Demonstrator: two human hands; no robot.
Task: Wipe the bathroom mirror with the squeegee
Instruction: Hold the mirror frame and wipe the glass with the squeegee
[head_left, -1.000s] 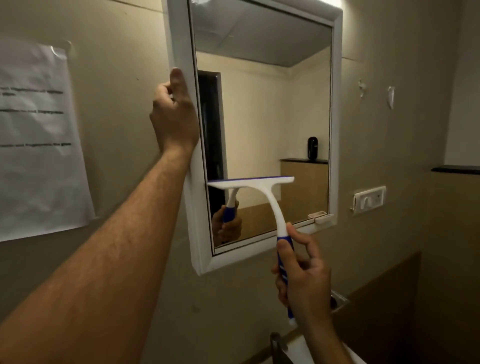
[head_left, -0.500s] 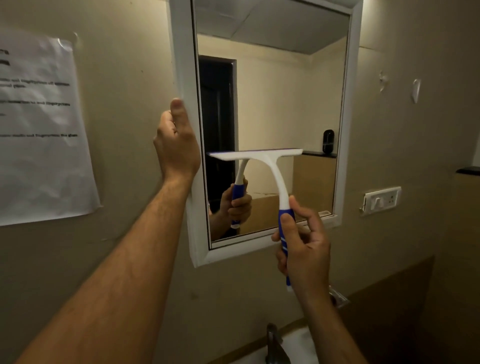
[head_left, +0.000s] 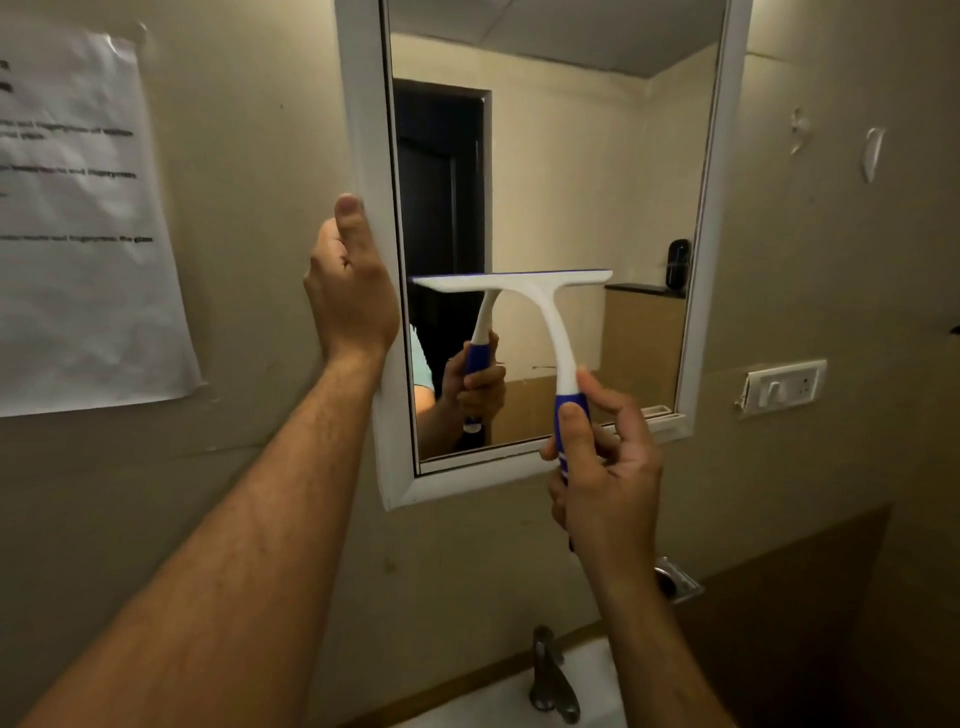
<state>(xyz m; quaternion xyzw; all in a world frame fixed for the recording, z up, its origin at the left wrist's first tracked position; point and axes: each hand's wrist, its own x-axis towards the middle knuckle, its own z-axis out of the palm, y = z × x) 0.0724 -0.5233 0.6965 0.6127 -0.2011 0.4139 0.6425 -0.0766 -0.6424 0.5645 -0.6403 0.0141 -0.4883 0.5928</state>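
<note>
My left hand (head_left: 350, 291) is curled around the left side of the mirror (head_left: 571, 156) frame, thumb up along its front edge. My right hand (head_left: 605, 467) is wrapped round the blue grip of the squeegee (head_left: 530, 296), thumb on the front of it. White T-head sits level against the glass, about mid-height, spanning the left and centre. Glass reflects the squeegee and gripping hand. Tap (head_left: 553, 675) below, switch plate (head_left: 784, 387) to the right, paper notice (head_left: 78, 223) on the left wall.
</note>
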